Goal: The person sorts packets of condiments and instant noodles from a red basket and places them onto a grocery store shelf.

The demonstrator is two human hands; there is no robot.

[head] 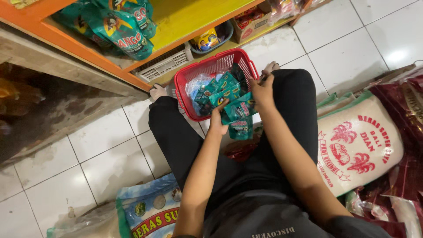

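Shelving (53, 33) in orange and yellow fills the upper left, with green bags (125, 31) lying on it and a white crate (165, 66) tucked beneath. Lower left, a blue rice bag (147, 211) lies on the tiled floor (101, 154).

Toward the middle, a red basket (211, 66) sits on the floor between the seated person's knees, part full of small green sachets (211, 92). The left hand (217, 119) is closed around a strip of green sachets (240, 117), thumb on top. The strip's long axis runs up and down in the picture: its top end is at the basket's near rim, its bottom end hangs over the lap. The right hand (263, 90) pinches the strip's upper right edge, fingers narrow, just beside the basket's right corner. Both hands touch the strip; the right is nearer the basket, which lies straight ahead of both.

Further right, a white rice sack (361, 145) leans against the leg, with dark red bags (403, 110) beyond.
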